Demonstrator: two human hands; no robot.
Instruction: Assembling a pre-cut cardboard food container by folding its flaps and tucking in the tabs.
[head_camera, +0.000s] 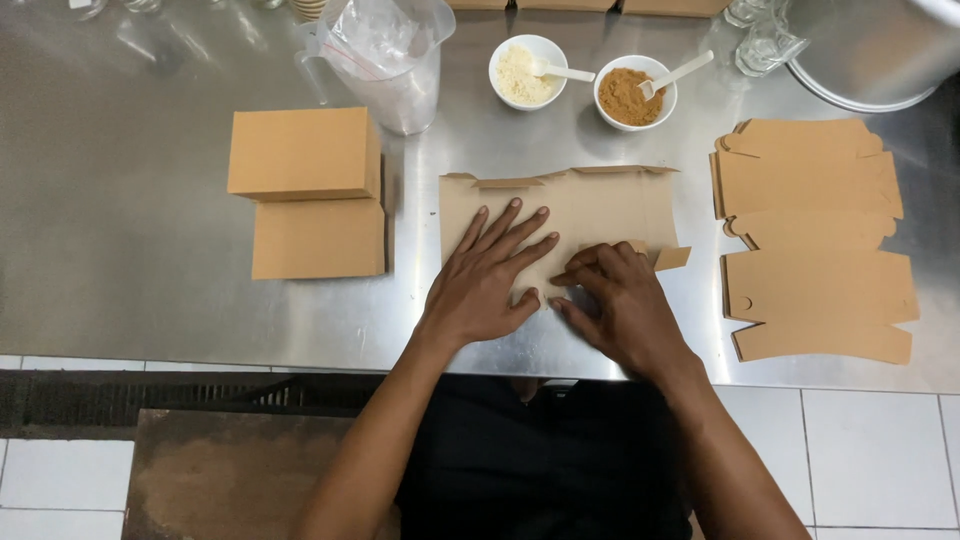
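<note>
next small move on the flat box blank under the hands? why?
Probably fold the near edge up along its crease. The left hand lies flat, fingers spread, pinning the flat cardboard blank to the steel table, while the right hand pinches its near edge with curled fingers. The blank is unfolded; two folded boxes sit to the left, more flat blanks to the right.
</note>
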